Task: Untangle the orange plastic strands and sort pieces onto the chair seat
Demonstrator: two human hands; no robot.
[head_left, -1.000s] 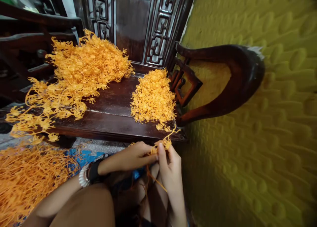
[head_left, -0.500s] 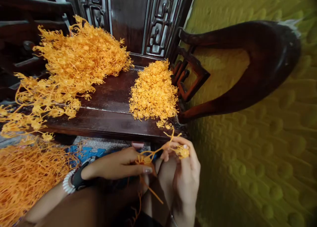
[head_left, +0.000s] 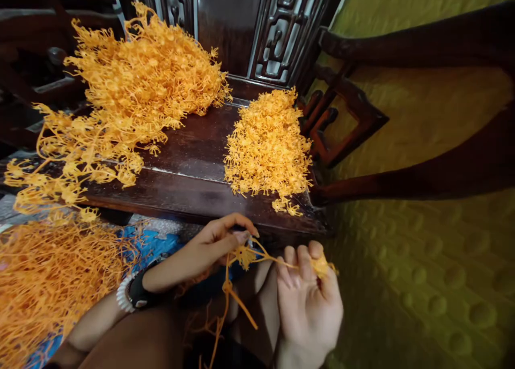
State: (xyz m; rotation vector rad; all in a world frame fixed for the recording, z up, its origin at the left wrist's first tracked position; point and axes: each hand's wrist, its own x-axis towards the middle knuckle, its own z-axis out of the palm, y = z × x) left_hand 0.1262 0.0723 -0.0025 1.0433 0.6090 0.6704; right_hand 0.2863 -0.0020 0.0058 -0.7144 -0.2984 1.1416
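Between my two hands stretches an orange plastic sprig (head_left: pixel 244 256) with thin branching stems and a spidery flower-like piece on it. My left hand (head_left: pixel 221 240), wearing a dark band and a pale coiled bracelet at the wrist, pinches the sprig near its branching part. A stem hangs down below those fingers. My right hand (head_left: pixel 309 294) is turned palm up, its fingers curled round yellow-orange flower pieces (head_left: pixel 321 264); a thin stem runs from there towards my left hand. How many pieces it holds is hidden. Both hands are above my lap, in front of the bench.
On the dark wooden bench (head_left: pixel 185 192) lie a large heap of orange sprigs (head_left: pixel 148 79) at left and a smaller pile of loose flower pieces (head_left: pixel 267 144) at right. Bare orange stems (head_left: pixel 52 283) fill the lower left over blue material. A curved armrest (head_left: pixel 418 181) borders the right.
My right hand has moved right and turned palm up, with its fingers curled. My left hand has risen slightly, and the stem between them is drawn straighter. The view has shifted, too.
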